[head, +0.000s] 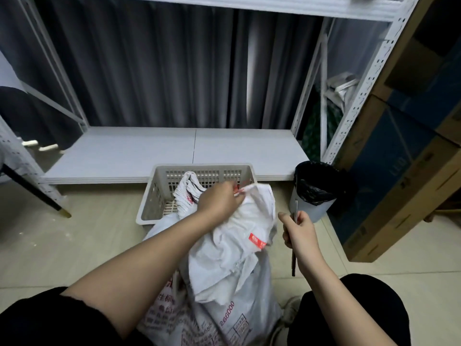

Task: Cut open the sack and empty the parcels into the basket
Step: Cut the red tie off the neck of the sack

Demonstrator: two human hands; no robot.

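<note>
A white woven sack [232, 248] with red print stands on the floor between my knees, its top leaning over the near rim of a beige plastic basket [159, 193]. My left hand [219, 199] grips the bunched top of the sack, by a red tie or tape. To the sack's right, my right hand [299, 233] holds a slim utility knife [295, 211] upright, blade pointing up, a short way from the fabric. The parcels are hidden inside the sack. A red label [258, 240] shows on the sack's side.
A low white shelf board [174, 151] of a metal rack lies behind the basket, dark curtains beyond it. A bin with a black liner [315, 188] stands right of the basket. Stacked cardboard boxes [399, 171] fill the right side. A dark stick [32, 191] leans at left.
</note>
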